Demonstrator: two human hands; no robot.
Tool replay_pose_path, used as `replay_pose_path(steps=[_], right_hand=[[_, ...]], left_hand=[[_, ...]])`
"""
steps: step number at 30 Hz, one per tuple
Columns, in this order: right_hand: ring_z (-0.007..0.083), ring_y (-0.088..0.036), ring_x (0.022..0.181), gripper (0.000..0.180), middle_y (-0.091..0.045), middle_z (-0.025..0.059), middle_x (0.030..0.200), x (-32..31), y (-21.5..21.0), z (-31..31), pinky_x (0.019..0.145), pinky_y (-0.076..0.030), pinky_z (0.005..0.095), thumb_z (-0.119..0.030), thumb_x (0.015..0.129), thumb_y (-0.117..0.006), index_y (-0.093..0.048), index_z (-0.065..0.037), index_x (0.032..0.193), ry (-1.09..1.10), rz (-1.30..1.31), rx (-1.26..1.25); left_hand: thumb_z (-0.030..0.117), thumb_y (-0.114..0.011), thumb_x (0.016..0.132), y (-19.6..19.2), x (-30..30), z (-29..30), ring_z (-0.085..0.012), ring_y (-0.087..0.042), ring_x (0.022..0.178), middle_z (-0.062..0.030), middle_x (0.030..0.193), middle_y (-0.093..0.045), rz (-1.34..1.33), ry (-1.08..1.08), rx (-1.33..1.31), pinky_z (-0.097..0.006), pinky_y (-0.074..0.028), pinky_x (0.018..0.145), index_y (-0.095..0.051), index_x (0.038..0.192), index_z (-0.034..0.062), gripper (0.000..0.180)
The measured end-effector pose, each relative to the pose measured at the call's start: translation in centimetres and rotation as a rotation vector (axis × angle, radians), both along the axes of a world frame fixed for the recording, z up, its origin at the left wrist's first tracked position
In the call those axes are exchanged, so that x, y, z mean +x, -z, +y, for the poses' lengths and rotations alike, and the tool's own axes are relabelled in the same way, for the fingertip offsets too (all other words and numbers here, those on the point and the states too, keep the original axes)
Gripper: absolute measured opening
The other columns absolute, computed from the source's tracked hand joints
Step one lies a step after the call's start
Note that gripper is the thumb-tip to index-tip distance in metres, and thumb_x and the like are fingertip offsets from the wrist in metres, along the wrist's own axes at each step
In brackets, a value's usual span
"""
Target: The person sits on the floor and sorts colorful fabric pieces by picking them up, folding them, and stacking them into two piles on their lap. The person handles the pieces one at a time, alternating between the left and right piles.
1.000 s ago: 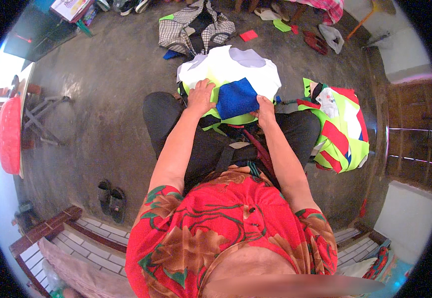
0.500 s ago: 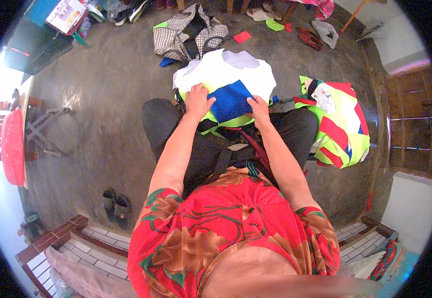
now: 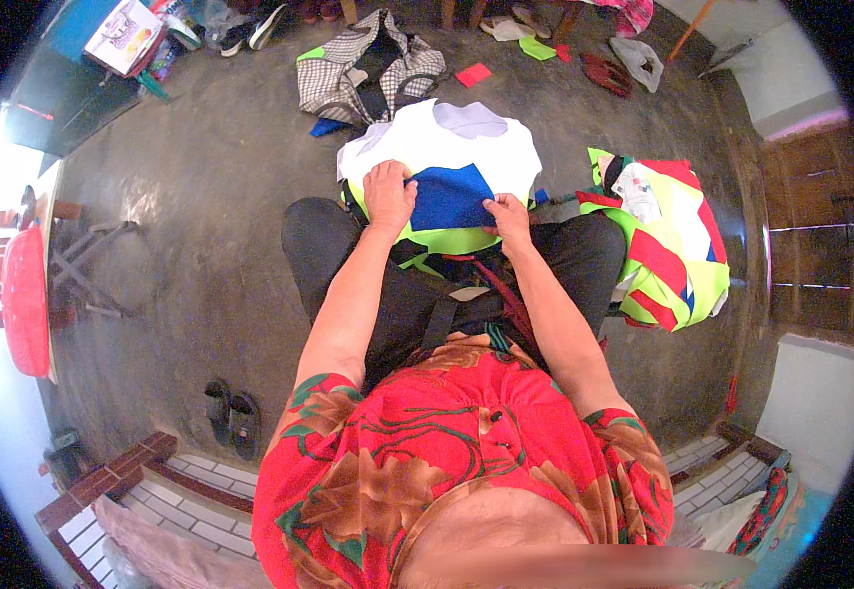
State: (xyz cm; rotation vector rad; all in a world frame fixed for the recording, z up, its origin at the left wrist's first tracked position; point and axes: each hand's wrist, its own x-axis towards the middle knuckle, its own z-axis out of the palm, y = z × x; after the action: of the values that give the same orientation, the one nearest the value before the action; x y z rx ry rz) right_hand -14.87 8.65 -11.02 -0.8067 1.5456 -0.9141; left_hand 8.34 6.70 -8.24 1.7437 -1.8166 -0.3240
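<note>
A dark blue piece of cloth (image 3: 450, 204) lies over a white sleeveless garment piece (image 3: 409, 134) across my lap. Along its left edge my left hand (image 3: 389, 199) is closed, the thumb on the blue and the fingers over the white fabric. My right hand (image 3: 508, 220) pinches the blue cloth's right corner between thumb and fingers. Bright yellow-green fabric (image 3: 456, 240) shows below the blue cloth, between my hands. What lies beneath these layers is hidden.
By my right knee sits a heap of yellow-green, red and white cloth (image 3: 659, 257). Ahead on the floor lie a checked cloth item (image 3: 327, 82) and a red scrap (image 3: 472, 75). Dark sandals (image 3: 242, 417) rest behind left; a folding-legged table (image 3: 93, 250) stands at the left wall.
The blue cloth has come down flatter on the white piece, its lower edge now level. My left fingers have drawn closer together at its edge, and my right hand has lowered slightly.
</note>
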Motion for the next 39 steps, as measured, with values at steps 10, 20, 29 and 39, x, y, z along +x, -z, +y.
replay_pose_path(steps=[10,20,29,39], right_hand=[[0.0167,-0.06,0.062,0.024,-0.064,0.0075,0.075,0.9,0.8,0.0,0.053,-0.051,0.033,-0.02,0.074,-0.069,-0.064,-0.006,0.091,0.059,0.173,-0.002],[0.012,-0.055,0.069,0.021,-0.056,0.0009,0.078,-1.4,-2.7,0.7,0.055,-0.044,0.0263,-0.016,0.081,-0.065,-0.055,-0.007,0.096,0.079,0.046,-0.074],[0.0117,-0.056,0.083,0.019,-0.059,0.0037,0.091,-14.4,-12.8,7.2,0.075,-0.047,0.0269,-0.009,0.082,-0.062,-0.058,-0.004,0.1,0.312,0.373,-0.612],[0.0325,-0.047,0.123,0.054,-0.049,0.0165,0.133,-31.8,-13.0,15.7,0.101,-0.039,0.0389,-0.015,0.076,-0.07,-0.05,-0.011,0.126,0.533,1.361,-0.342]], left_hand=[[0.013,-0.071,0.069,-0.3,-1.6,1.6,-0.0303,-0.047,0.114,-0.0104,0.12,-0.051,-0.109,0.397,-0.092,-0.043,-0.036,0.096,-0.055,0.112,0.0114,0.047],[0.024,-0.071,0.071,0.3,-2.7,1.5,-0.032,-0.03,0.133,-0.0136,0.142,-0.036,-0.228,0.442,0.091,-0.048,-0.025,0.106,-0.042,0.134,0.0111,0.07],[0.024,-0.069,0.073,1.0,-2.1,1.6,-0.0323,-0.029,0.134,-0.0135,0.144,-0.032,-0.281,0.48,0.109,-0.049,-0.025,0.107,-0.041,0.137,0.0176,0.07],[0.021,-0.069,0.073,0.8,-2.2,1.5,-0.0345,-0.03,0.133,-0.0149,0.144,-0.032,-0.292,0.496,0.102,-0.049,-0.027,0.106,-0.04,0.137,0.0162,0.07]])
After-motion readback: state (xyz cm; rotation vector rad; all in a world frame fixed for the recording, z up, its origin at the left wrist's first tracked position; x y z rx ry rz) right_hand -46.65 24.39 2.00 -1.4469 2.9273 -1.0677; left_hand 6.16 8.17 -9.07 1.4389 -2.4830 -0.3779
